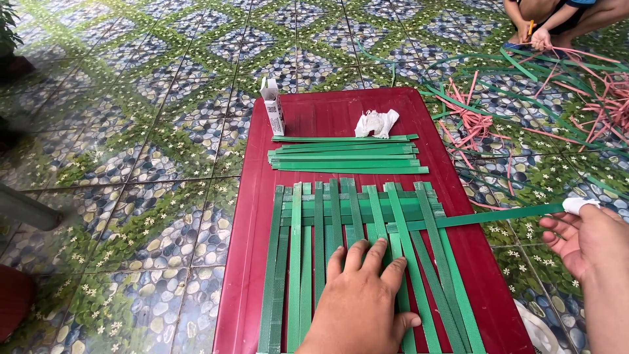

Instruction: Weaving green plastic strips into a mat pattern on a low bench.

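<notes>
The left hand (pixel 363 301) lies flat, fingers spread, on the woven green strips (pixel 347 242) near the board's (pixel 255 229) front edge. The right hand (pixel 580 236), off the right edge, pinches the end of one crosswise strip (pixel 498 215). Loose strips (pixel 347 157), a small box (pixel 273 106) and crumpled paper (pixel 375 122) lie toward the far edge.

— Bright, even daylight; soft, faint shadows only, under the left hand (pixel 362 303) on the green strap mat (pixel 357 255).

— Glare anywhere?

— Mild sheen on the glossy floor tiles (pixel 151 131) at left, a little on the red tabletop (pixel 331 108).

— Sharp?

— Mostly crisp. Blurred grey bar (pixel 29 210) at near left; slight wide-angle stretch toward edges.
</notes>
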